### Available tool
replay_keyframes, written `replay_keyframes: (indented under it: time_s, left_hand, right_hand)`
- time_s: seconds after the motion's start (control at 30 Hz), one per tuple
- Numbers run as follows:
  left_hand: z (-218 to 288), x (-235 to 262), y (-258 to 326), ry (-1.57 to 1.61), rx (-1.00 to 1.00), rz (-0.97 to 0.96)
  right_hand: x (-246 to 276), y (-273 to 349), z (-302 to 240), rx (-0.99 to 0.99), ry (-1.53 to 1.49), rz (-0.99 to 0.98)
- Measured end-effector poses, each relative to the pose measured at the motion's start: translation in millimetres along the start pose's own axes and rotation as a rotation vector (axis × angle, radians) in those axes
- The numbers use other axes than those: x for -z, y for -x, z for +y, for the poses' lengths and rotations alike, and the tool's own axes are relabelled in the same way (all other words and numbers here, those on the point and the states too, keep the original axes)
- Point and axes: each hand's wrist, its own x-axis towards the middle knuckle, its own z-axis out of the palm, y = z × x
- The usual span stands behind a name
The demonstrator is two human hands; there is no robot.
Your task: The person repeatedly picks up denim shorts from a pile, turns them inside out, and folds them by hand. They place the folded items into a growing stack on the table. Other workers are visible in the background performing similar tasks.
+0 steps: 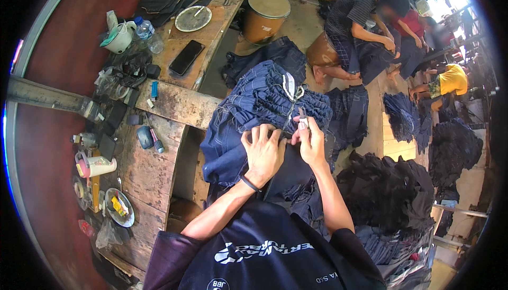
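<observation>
A thick bundle of dark blue denim pieces [254, 94], with pale stitching and loose threads, lies in front of me. A white strip [290, 85] and a tie of cord sit on its far right part. My left hand [264, 150] presses on the near side of the bundle, its fingers curled into the cloth. Close beside it, my right hand [311, 144] pinches a small metal blade-like tool [302, 114] that points away from me, at the bundle's right edge. The fingertips of both hands nearly meet; what lies between them is hidden.
On the wooden table [153, 171] at left are a phone [187, 57], a round plate [193, 18], a blue lighter [154, 90] and a pink-and-white mug [95, 164]. A brown drum [266, 17] stands ahead. Dark cloth heaps [383, 189] lie at right; other people [357, 23] work beyond.
</observation>
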Motion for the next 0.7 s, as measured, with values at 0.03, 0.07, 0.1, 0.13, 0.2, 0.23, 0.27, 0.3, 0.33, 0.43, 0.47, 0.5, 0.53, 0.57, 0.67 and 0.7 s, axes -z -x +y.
replay_keyframes:
  time_s: [0.03, 0.07, 0.1, 0.13, 0.2, 0.23, 0.27, 0.3, 0.33, 0.43, 0.47, 0.5, 0.53, 0.57, 0.67, 0.7]
  left_hand:
    - [1, -2, 0, 0.046, 0.035, 0.000]
    - [2, -4, 2, 0.093, 0.064, 0.018]
    - [2, -5, 2, 0.139, 0.085, 0.047]
    - [2, -6, 3, 0.169, 0.119, 0.051]
    - [0, -8, 3, 0.188, 0.155, 0.049]
    - [-1, -9, 3, 0.199, 0.178, 0.040]
    - [-4, -11, 2, 0.212, 0.192, 0.055]
    - [-6, -12, 3, 0.223, 0.193, 0.064]
    - [-10, -12, 4, 0.242, 0.185, 0.070]
    - [-17, -11, 7, 0.283, 0.169, 0.062]
    - [-17, -10, 12, 0.289, 0.171, 0.046]
    - [-18, -9, 13, 0.285, 0.189, -0.002]
    - [-18, -9, 16, 0.288, 0.154, 0.038]
    - [-18, -8, 17, 0.287, 0.147, 0.038]
    - [-19, -7, 18, 0.252, 0.095, 0.050]
    - [-19, -7, 18, 0.244, 0.064, 0.056]
  right_hand:
    - [1, 0, -2, 0.002, 0.000, 0.003]
    - [3, 3, -3, -0.006, -0.013, -0.018]
    - [2, 5, -5, -0.029, -0.034, -0.029]
    - [2, 10, -7, -0.029, -0.046, -0.069]
    - [0, 18, -12, -0.018, -0.095, -0.142]
    - [-1, 22, -14, 0.015, -0.097, -0.157]
    - [-1, 23, -17, 0.044, -0.100, -0.146]
    - [0, 25, -20, 0.037, -0.043, -0.140]
    - [2, 25, -23, 0.003, -0.001, -0.169]
    - [10, 26, -30, -0.053, 0.023, -0.256]
    - [13, 29, -32, -0.043, 0.068, -0.273]
    - [15, 30, -33, -0.052, 0.093, -0.299]
    - [15, 32, -33, 0.012, 0.166, -0.279]
    - [15, 33, -32, 0.044, 0.223, -0.273]
    - [9, 39, -26, 0.157, 0.381, -0.230]
    - [6, 41, -23, 0.187, 0.430, -0.228]
